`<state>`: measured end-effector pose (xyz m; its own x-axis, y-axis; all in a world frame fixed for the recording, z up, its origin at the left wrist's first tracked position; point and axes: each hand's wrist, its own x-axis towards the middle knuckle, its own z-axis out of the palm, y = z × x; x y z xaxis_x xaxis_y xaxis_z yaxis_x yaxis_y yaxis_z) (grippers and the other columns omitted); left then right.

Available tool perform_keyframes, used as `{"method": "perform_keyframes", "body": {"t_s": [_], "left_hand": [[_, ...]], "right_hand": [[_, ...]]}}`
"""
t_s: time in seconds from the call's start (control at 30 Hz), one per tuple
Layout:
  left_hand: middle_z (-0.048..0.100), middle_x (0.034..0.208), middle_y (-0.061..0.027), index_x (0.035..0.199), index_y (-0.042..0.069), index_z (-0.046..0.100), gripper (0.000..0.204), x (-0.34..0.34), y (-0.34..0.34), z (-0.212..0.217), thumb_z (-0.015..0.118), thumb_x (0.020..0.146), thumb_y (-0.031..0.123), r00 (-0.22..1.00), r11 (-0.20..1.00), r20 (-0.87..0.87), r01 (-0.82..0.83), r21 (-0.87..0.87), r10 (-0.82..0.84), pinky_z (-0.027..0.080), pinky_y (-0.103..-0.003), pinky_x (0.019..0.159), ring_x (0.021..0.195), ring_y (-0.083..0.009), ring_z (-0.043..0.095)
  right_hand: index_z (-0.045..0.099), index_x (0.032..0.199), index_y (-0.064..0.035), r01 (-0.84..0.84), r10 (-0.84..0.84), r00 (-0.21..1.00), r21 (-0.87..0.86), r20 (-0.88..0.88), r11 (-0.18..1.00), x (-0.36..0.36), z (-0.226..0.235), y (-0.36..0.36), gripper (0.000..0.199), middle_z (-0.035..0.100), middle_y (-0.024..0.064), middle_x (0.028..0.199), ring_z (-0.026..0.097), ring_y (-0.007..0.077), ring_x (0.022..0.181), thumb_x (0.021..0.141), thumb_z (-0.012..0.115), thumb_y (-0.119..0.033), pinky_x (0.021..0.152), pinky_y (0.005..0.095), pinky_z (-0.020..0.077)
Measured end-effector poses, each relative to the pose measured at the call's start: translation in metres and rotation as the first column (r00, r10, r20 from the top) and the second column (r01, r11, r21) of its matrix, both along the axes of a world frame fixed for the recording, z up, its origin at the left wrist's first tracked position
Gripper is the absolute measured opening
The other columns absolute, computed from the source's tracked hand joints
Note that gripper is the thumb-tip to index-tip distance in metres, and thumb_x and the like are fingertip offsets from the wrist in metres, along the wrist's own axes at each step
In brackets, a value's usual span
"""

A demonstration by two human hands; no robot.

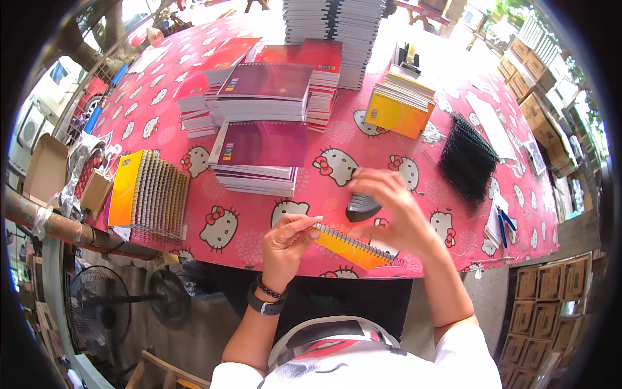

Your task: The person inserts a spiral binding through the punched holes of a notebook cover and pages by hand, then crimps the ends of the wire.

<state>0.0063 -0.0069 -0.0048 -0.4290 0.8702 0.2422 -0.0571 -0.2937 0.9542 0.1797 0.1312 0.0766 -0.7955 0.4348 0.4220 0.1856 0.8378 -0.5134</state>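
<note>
My left hand [288,241] pinches one end of a small yellow-orange notebook [353,251] at the table's near edge. A dark spiral coil [353,238] runs along the notebook's upper edge, and its loose end sticks out past the right corner. Slightly blurred, my right hand [395,211] hovers just above and behind the notebook, with its fingers curved and apart and nothing visible in them. Beside those fingers lies a grey and black rounded object [364,206], partly covered by the hand; I cannot tell its kind.
Yellow spiral notebooks [146,194] stand in a row at left. Purple-covered notebooks [262,146] are stacked mid-table, red ones behind. More yellow notebooks [402,107], black coils [470,159] and blue-handled pliers [504,223] are at right. A fan [97,301] stands below the table's left side.
</note>
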Motion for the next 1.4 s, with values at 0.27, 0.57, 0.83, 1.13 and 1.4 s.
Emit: {"method": "perform_keyframes", "body": {"t_s": [0.27,0.57,0.83,1.13,1.4], "left_hand": [[0.066,0.088,-0.0056,0.093,0.002,0.071,0.017,0.009,0.000,0.043,0.073,0.076,-0.001,0.985,0.997,-0.163,-0.069,-0.030,0.064,0.050,-0.024,0.069,0.078,-0.0122,0.061],[0.069,0.084,-0.0077,0.089,0.004,0.072,0.020,0.012,-0.008,0.053,0.075,0.070,-0.002,0.919,0.991,-0.370,-0.134,0.031,0.136,0.051,-0.027,0.069,0.078,-0.0174,0.064],[0.068,0.082,-0.0071,0.086,0.005,0.071,0.014,0.020,-0.011,0.059,0.075,0.073,0.004,0.918,0.987,-0.366,-0.163,0.008,0.155,0.052,-0.027,0.064,0.073,-0.0166,0.064],[0.065,0.078,-0.0024,0.089,0.007,0.067,0.021,0.012,-0.019,0.064,0.079,0.075,0.016,0.925,0.984,-0.341,-0.176,0.000,0.166,0.046,-0.022,0.056,0.063,-0.0066,0.058],[0.059,0.073,-0.0029,0.084,0.008,0.066,0.018,-0.002,-0.027,0.071,0.076,0.078,0.021,0.878,0.972,-0.438,-0.234,-0.034,0.196,0.044,-0.024,0.054,0.059,-0.0099,0.053]], "right_hand": [[0.060,0.103,-0.0035,0.028,-0.075,0.978,-0.232,-0.194,0.972,-0.014,-0.006,-0.054,0.029,0.059,0.0077,0.085,0.062,0.0204,0.072,0.078,0.073,-0.010,0.061,0.0308,0.0503],[0.057,0.087,-0.0028,0.043,-0.090,0.977,-0.235,-0.192,0.971,-0.019,0.002,-0.056,0.027,0.056,0.0070,0.078,0.061,0.0178,0.066,0.076,0.077,-0.018,0.056,0.0288,0.0496],[0.059,0.082,-0.0038,0.054,-0.096,0.991,-0.379,-0.092,0.924,-0.011,0.015,-0.057,0.022,0.057,0.0085,0.070,0.060,0.0240,0.067,0.078,0.075,-0.019,0.058,0.0325,0.0478],[0.057,0.091,0.0001,0.028,-0.036,0.996,-0.105,-0.080,0.994,-0.027,0.019,-0.073,0.009,0.057,0.0144,0.085,0.055,0.0333,0.080,0.086,0.060,-0.006,0.069,0.0399,0.0457],[0.060,0.091,-0.0015,-0.076,0.049,0.982,-0.142,-0.180,0.987,-0.036,0.016,-0.064,0.014,0.054,0.0141,0.085,0.053,0.0329,0.083,0.081,0.066,-0.008,0.072,0.0396,0.0453]]}}
